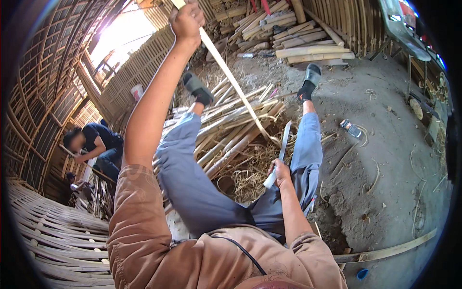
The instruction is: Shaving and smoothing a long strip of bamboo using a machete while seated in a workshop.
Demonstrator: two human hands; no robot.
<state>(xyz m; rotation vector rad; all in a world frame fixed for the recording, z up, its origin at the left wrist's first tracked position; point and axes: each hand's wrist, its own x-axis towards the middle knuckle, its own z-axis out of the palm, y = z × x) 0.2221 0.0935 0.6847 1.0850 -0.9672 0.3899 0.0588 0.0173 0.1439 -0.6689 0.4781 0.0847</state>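
Note:
My left hand (186,21), raised high at the top of the view, is closed around the upper part of a long pale bamboo strip (230,76). The strip slants down to the right, and its lower end reaches the ground between my feet. My right hand (280,174) rests near my right thigh, wrapped round the light-coloured handle of a knife (284,143). Its long blade points up and away from me, close to the strip's lower end. Below lie a heap of thin curled shavings (250,180) and a pile of split bamboo strips (216,126).
Stacked bamboo pieces (308,45) lie at the back. A clear bottle (351,129) is on the dirt floor to the right. A co-worker (94,144) sits at the left, another person farther behind. A woven bamboo surface (62,236) fills the lower left.

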